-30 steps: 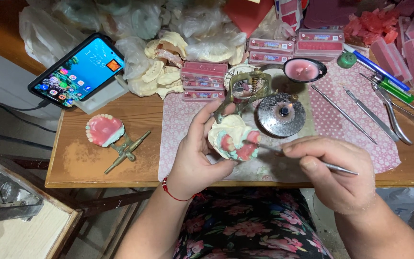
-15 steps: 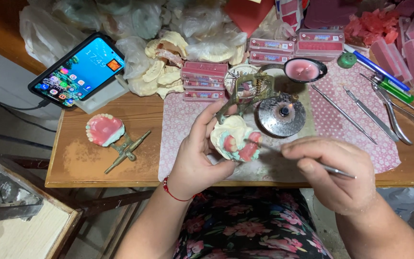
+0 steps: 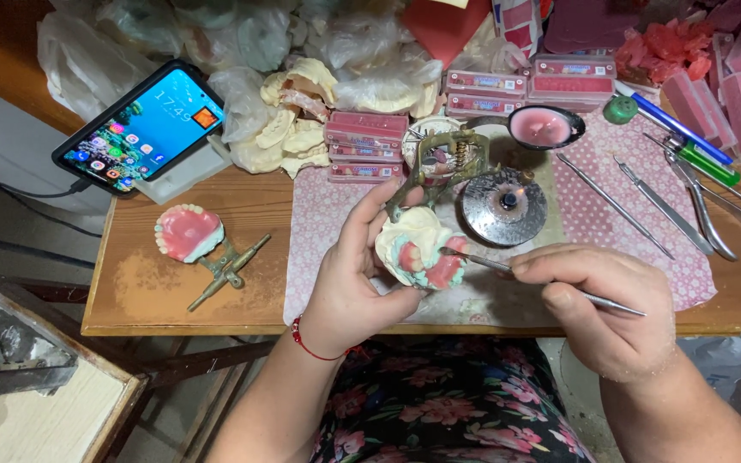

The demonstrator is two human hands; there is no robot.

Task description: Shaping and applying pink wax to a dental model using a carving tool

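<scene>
My left hand (image 3: 349,279) grips a cream plaster dental model with pink wax and teeth (image 3: 418,249), mounted on a brass hinged frame (image 3: 443,163) that rises behind it. My right hand (image 3: 606,304) pinches a thin metal wax tool (image 3: 542,279) like a pen. The tool's tip touches the pink wax on the model's right side. Both hands hover over the pink dotted cloth (image 3: 319,231) at the front edge of the wooden table (image 3: 152,291).
A round metal burner with a small flame (image 3: 505,206) stands just behind the hands. A second denture model on a brass frame (image 3: 195,240) lies at left, near a lit phone (image 3: 139,124). Metal tools (image 3: 671,206), pink wax boxes (image 3: 366,137) and a pink wax dish (image 3: 542,127) crowd the back.
The left hand has turned the model slightly and moved it a little right. The tool tip has closed in onto the pink wax. The right hand barely shifted.
</scene>
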